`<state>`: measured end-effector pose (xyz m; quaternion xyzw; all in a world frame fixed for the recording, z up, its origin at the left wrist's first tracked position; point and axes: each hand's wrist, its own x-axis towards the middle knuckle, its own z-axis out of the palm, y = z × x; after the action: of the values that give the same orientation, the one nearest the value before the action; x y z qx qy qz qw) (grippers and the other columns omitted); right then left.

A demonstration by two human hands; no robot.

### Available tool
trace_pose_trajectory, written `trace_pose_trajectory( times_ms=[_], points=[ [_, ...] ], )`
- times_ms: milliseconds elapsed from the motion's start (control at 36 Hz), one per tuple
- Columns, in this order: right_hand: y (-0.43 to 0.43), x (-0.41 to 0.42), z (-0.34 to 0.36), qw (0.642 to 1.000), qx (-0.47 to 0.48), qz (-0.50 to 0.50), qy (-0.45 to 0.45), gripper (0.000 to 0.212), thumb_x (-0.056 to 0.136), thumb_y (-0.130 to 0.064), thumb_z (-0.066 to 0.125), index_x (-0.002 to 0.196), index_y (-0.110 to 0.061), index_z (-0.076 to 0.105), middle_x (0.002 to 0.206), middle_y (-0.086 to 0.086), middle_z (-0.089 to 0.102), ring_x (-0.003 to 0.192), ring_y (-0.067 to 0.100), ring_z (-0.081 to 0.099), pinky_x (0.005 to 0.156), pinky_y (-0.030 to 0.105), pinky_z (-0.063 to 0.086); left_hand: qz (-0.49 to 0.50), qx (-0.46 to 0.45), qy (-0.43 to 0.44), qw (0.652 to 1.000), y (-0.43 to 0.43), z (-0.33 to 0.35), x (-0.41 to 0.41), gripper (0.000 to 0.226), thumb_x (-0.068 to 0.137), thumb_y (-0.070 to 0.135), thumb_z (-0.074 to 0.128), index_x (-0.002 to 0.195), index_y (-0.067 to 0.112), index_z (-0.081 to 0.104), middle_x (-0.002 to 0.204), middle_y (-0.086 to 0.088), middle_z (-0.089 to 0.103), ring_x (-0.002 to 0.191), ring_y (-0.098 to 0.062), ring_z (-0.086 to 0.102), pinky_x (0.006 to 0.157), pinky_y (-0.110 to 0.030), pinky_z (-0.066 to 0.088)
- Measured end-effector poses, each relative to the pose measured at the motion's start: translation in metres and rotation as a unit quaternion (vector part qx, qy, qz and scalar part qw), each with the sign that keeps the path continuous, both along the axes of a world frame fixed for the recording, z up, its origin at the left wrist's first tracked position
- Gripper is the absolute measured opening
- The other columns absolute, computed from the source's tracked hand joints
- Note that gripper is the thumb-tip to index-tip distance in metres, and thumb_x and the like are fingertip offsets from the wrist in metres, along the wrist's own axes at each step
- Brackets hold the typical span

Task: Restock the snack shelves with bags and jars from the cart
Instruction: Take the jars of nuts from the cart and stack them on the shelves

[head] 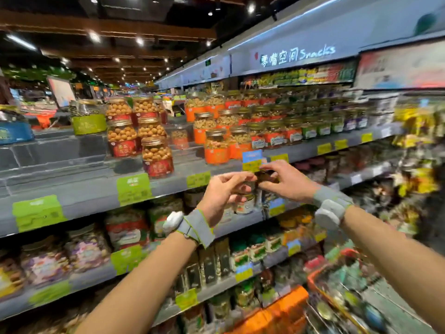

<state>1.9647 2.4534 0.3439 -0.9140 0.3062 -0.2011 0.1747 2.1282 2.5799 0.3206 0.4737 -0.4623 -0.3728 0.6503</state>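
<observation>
A small clear jar (250,197) with dark contents and a pale label is held up between both hands, in front of the grey snack shelf (168,186). My left hand (225,190) grips its left side with curled fingers. My right hand (287,182) pinches its top from the right. Most of the jar is hidden by my fingers and blurred. On the shelf behind stand jars of round nuts with red labels (157,156) and jars with orange labels (216,148). The orange cart (320,280) sits at the lower right, holding blurred packs.
Lower shelves carry bags and jars (125,229) behind green price tags (133,189). A blue and yellow tag (252,161) hangs just above my hands. The shelf surface left of the red-label jars is bare grey. Hanging snack bags (419,150) fill the right side.
</observation>
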Motion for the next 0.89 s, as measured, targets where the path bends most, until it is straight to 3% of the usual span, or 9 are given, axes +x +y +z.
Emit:
trace_pose_trajectory(
  times_ms=[167,333,444,556,611,667,694,778,889],
  points=[
    [-0.016,-0.116,-0.027,0.996,0.018,-0.083,0.019,0.045,0.094,-0.041,0.064,0.136,-0.026,0.054,0.124,-0.003,0.043,0.116,0.014,0.050,0.096,0.026,0.040,-0.022,0.004,-0.027,0.999,-0.042,-0.017,-0.097,0.014,0.095,0.017,0.068,0.094,0.006,0.077,0.082,-0.002,0.074,0.064,-0.004,0.061,0.055,-0.019,0.048],
    [-0.053,-0.232,-0.046,0.987,0.043,-0.155,0.018,0.040,0.095,-0.045,0.061,0.131,-0.029,0.058,0.129,-0.003,0.046,0.117,0.014,0.049,0.100,0.037,0.046,-0.083,0.037,-0.089,0.992,-0.105,-0.040,-0.216,0.021,0.088,0.032,0.077,0.079,0.012,0.079,0.080,-0.014,0.072,0.065,-0.014,0.057,0.053,-0.025,0.045],
    [-0.086,-0.310,-0.064,0.979,0.052,-0.192,0.036,0.042,0.095,-0.050,0.058,0.129,-0.027,0.061,0.122,-0.004,0.056,0.107,0.016,0.056,0.091,0.041,0.052,-0.129,0.060,-0.126,0.982,-0.159,-0.061,-0.295,0.021,0.092,0.028,0.073,0.077,0.013,0.076,0.062,0.003,0.068,0.053,-0.007,0.055,0.047,-0.020,0.042],
    [-0.111,-0.382,-0.092,0.967,0.065,-0.245,0.037,0.046,0.093,-0.058,0.055,0.115,-0.020,0.068,0.106,0.000,0.063,0.093,0.022,0.060,0.087,0.045,0.053,-0.170,0.107,-0.157,0.967,-0.210,-0.094,-0.363,0.019,0.095,0.028,0.069,0.082,0.016,0.076,0.064,0.004,0.070,0.057,-0.010,0.061,0.053,-0.023,0.049],
    [-0.120,-0.417,-0.107,0.955,0.095,-0.278,0.037,0.038,0.096,-0.047,0.058,0.113,-0.015,0.069,0.098,0.006,0.067,0.087,0.027,0.063,0.080,0.036,0.055,-0.210,0.129,-0.172,0.954,-0.232,-0.115,-0.397,0.023,0.096,0.027,0.067,0.078,0.016,0.075,0.061,0.005,0.069,0.056,-0.013,0.061,0.054,-0.027,0.051],
    [-0.131,-0.444,-0.126,0.946,0.108,-0.302,0.044,0.033,0.097,-0.036,0.060,0.118,-0.013,0.069,0.096,0.001,0.065,0.083,0.021,0.061,0.064,0.015,0.045,-0.241,0.151,-0.172,0.943,-0.248,-0.131,-0.423,0.026,0.099,0.022,0.064,0.079,0.009,0.073,0.062,0.005,0.070,0.057,-0.015,0.060,0.050,-0.026,0.052],
    [-0.139,-0.460,-0.140,0.943,0.113,-0.309,0.054,0.032,0.097,-0.034,0.060,0.119,-0.013,0.069,0.098,-0.001,0.065,0.085,0.019,0.061,0.062,0.013,0.040,-0.258,0.162,-0.170,0.937,-0.258,-0.142,-0.437,0.026,0.099,0.021,0.063,0.082,0.006,0.073,0.063,0.006,0.070,0.058,-0.013,0.061,0.050,-0.026,0.053],
    [-0.156,-0.487,-0.175,0.932,0.156,-0.322,0.059,0.035,0.095,-0.038,0.062,0.123,-0.018,0.067,0.118,0.000,0.063,0.100,0.016,0.058,0.080,0.025,0.041,-0.294,0.182,-0.177,0.922,-0.278,-0.166,-0.464,0.026,0.101,0.021,0.060,0.088,0.003,0.072,0.069,0.006,0.072,0.059,-0.007,0.062,0.049,-0.020,0.050],
    [-0.179,-0.509,-0.218,0.918,0.205,-0.333,0.071,0.038,0.095,-0.036,0.064,0.125,-0.012,0.065,0.124,0.007,0.063,0.103,0.020,0.058,0.083,0.027,0.043,-0.324,0.217,-0.200,0.899,-0.308,-0.203,-0.492,0.024,0.103,0.017,0.055,0.085,0.010,0.070,0.070,0.008,0.072,0.055,-0.002,0.062,0.048,-0.019,0.048]
  ],
)
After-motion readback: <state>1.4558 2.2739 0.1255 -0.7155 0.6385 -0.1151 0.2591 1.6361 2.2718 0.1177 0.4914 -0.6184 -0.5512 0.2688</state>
